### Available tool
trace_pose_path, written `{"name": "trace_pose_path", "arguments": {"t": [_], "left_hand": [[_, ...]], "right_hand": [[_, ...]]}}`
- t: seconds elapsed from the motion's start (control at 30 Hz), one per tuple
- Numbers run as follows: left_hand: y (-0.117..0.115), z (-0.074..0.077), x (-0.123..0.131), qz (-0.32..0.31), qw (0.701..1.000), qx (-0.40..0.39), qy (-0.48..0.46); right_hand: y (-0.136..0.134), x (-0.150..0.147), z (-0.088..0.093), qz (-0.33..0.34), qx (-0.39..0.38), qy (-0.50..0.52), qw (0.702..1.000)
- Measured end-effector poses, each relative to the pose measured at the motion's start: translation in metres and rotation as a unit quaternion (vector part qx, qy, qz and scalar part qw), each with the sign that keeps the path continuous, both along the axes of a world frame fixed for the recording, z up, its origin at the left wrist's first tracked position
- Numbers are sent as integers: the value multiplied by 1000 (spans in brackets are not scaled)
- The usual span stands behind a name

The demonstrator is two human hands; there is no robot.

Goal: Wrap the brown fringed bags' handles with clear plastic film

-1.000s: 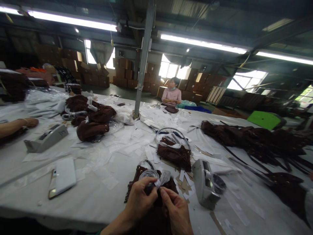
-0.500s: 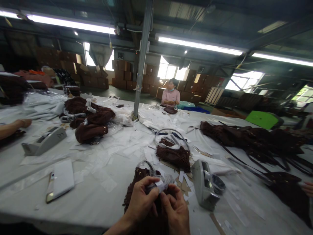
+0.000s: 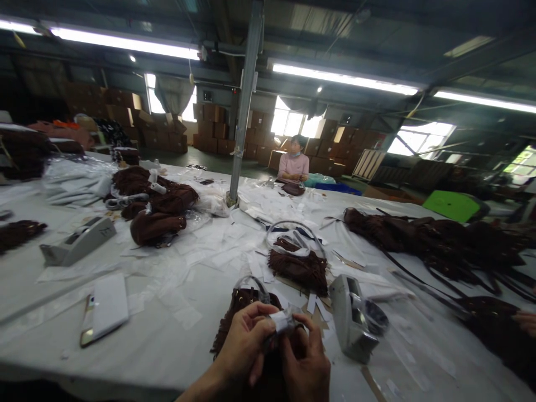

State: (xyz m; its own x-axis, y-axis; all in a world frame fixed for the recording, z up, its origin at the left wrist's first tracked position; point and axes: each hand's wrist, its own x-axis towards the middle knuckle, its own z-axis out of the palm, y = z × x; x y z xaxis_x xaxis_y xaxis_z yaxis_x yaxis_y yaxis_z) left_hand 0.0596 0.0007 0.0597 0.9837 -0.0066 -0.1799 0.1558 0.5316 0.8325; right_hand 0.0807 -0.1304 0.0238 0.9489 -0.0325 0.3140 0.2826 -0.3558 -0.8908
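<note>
Close in front of me stands a dark brown fringed handbag (image 3: 227, 319), its handle (image 3: 256, 283) covered in clear plastic. Above it my left hand (image 3: 247, 338) pinches a plastic-wrapped strap (image 3: 281, 321) with a white band around it. My right hand (image 3: 307, 354) closes on the other end of the same wrapped strap, fingers bent and thumb partly hidden. The lower part of the handbag is covered by both hands. Just beyond lies a second fringed handbag (image 3: 298, 267) with a wrapped handle. A grey tape dispenser (image 3: 349, 318) stands to the right of my right hand.
Another tape dispenser (image 3: 79, 240) and a phone-like slab (image 3: 106, 307) lie at left. Brown bags are heaped at left (image 3: 157, 223) and right (image 3: 397, 234). Paper scraps litter the white table (image 3: 167, 357). A metal post (image 3: 244, 111) rises mid-table; a person (image 3: 293, 164) sits across.
My right hand has shifted slightly right and its index finger now reaches over the end of the wrapped strap. A co-worker's arm at the far left has gone out of view.
</note>
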Motion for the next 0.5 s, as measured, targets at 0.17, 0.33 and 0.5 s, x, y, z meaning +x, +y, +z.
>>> {"name": "trace_pose_path", "arguments": {"t": [0.17,0.33,0.5], "left_hand": [[9,-6,6,15,999,28,6],[6,-16,5,1,996,84,-6],[6,-21,-1,5,985,169,-22]], "right_hand": [[-17,16,18,44,-207,-293,932],[-22,32,21,185,-293,-344,873],[-20,32,17,189,-297,-304,885]]}}
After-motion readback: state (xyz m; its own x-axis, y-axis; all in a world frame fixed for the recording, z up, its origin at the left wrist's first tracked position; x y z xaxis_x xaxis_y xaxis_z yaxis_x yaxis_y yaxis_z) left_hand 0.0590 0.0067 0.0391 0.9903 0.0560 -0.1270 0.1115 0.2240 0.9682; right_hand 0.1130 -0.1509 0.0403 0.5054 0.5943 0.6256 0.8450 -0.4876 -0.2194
